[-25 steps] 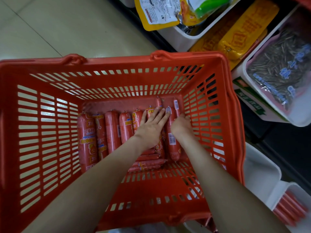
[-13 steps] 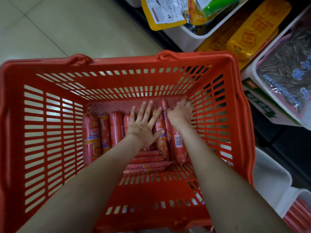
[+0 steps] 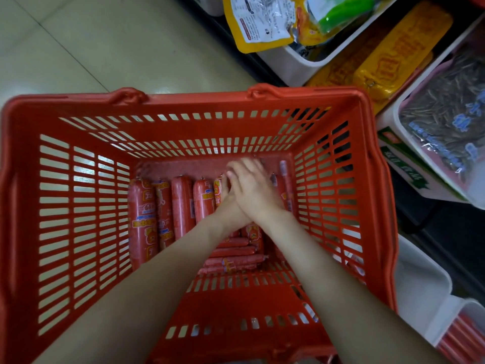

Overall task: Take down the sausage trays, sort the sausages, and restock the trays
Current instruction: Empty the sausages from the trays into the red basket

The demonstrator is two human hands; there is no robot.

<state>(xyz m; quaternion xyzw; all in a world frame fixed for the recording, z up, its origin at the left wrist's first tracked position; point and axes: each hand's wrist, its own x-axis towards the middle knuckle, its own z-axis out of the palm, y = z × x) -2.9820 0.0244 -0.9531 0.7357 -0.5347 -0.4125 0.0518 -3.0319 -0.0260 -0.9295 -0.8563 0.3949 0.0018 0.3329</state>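
Observation:
A red slotted shopping basket [image 3: 315, 91] fills the view. On its floor, several thick red sausages [image 3: 143, 219] lie side by side at the left. Thinner sausages [image 3: 233, 252] lie crosswise near the front, and one thin sausage [image 3: 284, 179] lies lengthwise by the right wall. Both my hands reach to the back right of the basket floor. My right hand [image 3: 253, 187] lies across my left hand [image 3: 227, 208], its fingers stretched over the sausages. Most of my left hand's fingers are hidden beneath it.
A white tray [image 3: 425, 279] stands right of the basket, and another at the bottom right holds thin red sausages [image 3: 467, 337]. Shelf bins behind hold a yellow pouch [image 3: 262, 24], orange packs [image 3: 393, 53] and a seed bag [image 3: 446, 119]. Tiled floor [image 3: 105, 43] lies to the left.
My right hand has swung left and now crosses over my left hand, which before lay flat beside it. Both hands have moved toward the basket's back wall.

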